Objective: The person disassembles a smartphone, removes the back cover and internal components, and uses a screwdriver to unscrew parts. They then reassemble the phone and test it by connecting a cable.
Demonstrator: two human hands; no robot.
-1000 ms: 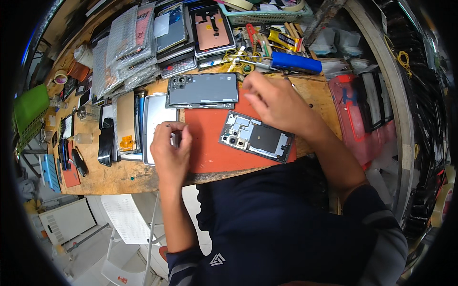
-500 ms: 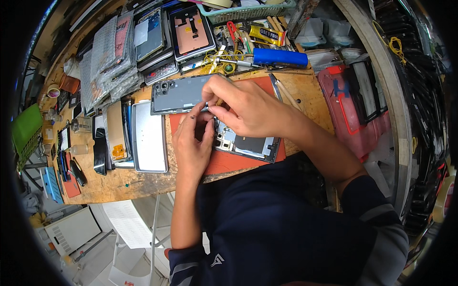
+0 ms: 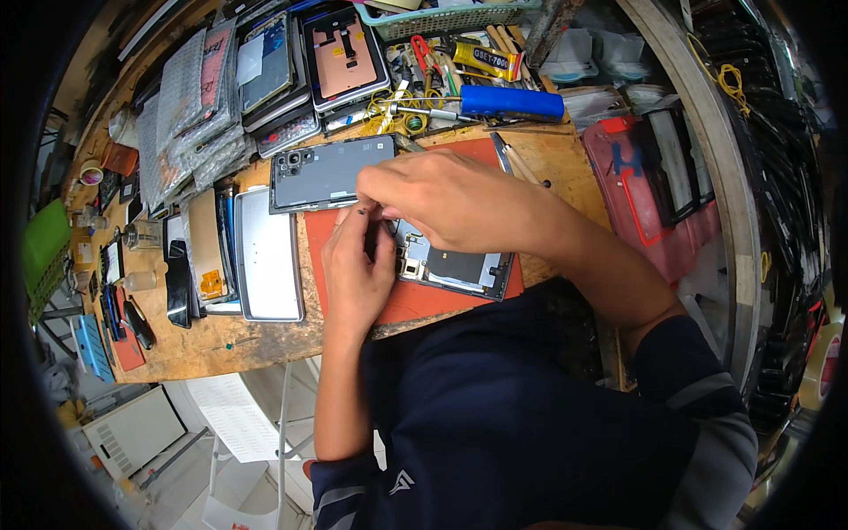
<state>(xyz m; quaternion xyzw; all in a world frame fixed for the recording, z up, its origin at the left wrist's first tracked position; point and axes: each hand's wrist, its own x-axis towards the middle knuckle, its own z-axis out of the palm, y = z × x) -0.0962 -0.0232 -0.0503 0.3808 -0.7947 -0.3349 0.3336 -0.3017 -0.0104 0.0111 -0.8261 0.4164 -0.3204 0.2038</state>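
Observation:
My left hand point(image 3: 358, 269) and my right hand point(image 3: 442, 199) meet with closed fingertips over the upper left end of an opened phone point(image 3: 455, 265), whose insides show. What they pinch is small and hidden behind the fingers. The phone lies on an orange mat point(image 3: 340, 300) on the wooden bench. A grey phone back with several camera lenses point(image 3: 322, 172) lies just above my hands, partly behind the right one. Thin tools with pale handles point(image 3: 526, 163) lie at the mat's upper right corner.
A silver tray point(image 3: 268, 252) sits left of the mat, beside stacked panels, phones and bottles. Bubble-wrapped parts point(image 3: 181, 124), screens, a blue cylinder point(image 3: 508, 103) and a basket point(image 3: 446, 22) fill the back. A red case point(image 3: 618, 177) and a metal post point(image 3: 707, 177) stand right.
My right hand has come left and down over the opened phone, and my left hand has moved right to meet it. The whole view has also shifted.

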